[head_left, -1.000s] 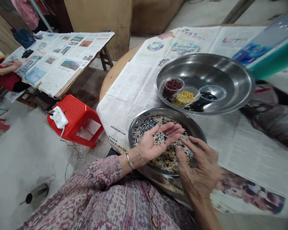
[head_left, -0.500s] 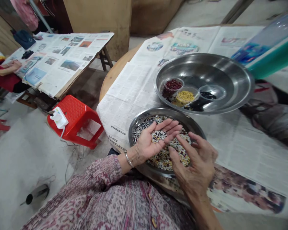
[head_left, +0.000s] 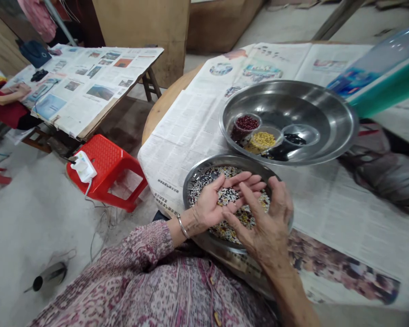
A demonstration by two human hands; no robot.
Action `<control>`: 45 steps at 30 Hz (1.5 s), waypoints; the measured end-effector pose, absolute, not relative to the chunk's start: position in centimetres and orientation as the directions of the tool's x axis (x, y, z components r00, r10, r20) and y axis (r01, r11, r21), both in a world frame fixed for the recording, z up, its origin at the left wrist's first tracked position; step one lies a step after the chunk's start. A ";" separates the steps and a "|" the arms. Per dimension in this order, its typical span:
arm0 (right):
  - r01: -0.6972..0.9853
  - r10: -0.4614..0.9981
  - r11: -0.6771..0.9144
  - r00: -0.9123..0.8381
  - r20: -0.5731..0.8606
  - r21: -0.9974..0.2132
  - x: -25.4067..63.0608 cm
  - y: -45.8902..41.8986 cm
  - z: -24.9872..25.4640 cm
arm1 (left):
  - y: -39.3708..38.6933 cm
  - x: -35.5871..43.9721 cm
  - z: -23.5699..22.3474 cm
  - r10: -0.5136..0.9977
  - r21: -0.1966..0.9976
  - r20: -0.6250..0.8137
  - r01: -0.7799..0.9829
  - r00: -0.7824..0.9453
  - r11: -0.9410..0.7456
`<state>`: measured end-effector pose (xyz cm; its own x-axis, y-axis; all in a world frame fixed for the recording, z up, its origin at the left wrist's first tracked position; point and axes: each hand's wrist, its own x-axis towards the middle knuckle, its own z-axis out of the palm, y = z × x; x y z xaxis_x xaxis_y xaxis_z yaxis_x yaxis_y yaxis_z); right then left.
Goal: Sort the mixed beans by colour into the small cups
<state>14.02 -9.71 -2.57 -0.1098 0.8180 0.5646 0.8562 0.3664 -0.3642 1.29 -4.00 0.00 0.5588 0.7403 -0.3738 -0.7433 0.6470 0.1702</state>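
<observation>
My left hand [head_left: 207, 206] lies palm up, slightly cupped, with a small heap of mixed grains [head_left: 227, 195] in it, white and black with some yellow. It is above a steel bowl [head_left: 187, 188] that holds more of the same mix with dark red beans. Over the left palm and fingers comes my right hand [head_left: 267, 222], thumb and forefinger apart, with nothing visible between them. Behind stands a larger steel basin [head_left: 334, 118] with clear cups of red beans [head_left: 247, 121], yellow beans [head_left: 263, 139] and black beans [head_left: 295, 138].
Newspaper [head_left: 191, 120] covers the round table. A tilted plastic bottle [head_left: 371, 72] and a grey bag [head_left: 388, 168] are to the right. At left stand a red stool [head_left: 104, 159] with a white power strip [head_left: 84, 167] and another newspaper-covered table [head_left: 78, 100], where a person sits.
My right hand has moved left and inward, so its thumb and forefinger now reach over my left palm. The left hand stays nearly in place with its grains.
</observation>
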 end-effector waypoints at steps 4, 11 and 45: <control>0.854 0.832 0.368 -0.126 0.541 -0.368 14.3 -9.4 -3.0 | -4.1 1.2 0.0 0.749 0.247 -0.346 -0.715 0.565 0.654; 0.835 0.843 0.398 -0.170 0.509 -0.380 14.3 -9.3 -3.5 | -4.4 1.1 -0.9 0.696 0.281 -0.334 -0.638 0.636 0.717; 0.853 0.799 0.490 -0.356 0.485 -0.181 15.3 -9.9 -2.9 | -4.8 0.9 -0.7 0.695 0.274 -0.332 -0.640 0.638 0.718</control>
<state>15.28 -9.92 -2.86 -0.3563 0.7987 0.4849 0.8525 0.4903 -0.1812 0.86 -4.76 -0.73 0.6379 0.6949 -0.3319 -0.6398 0.7181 0.2739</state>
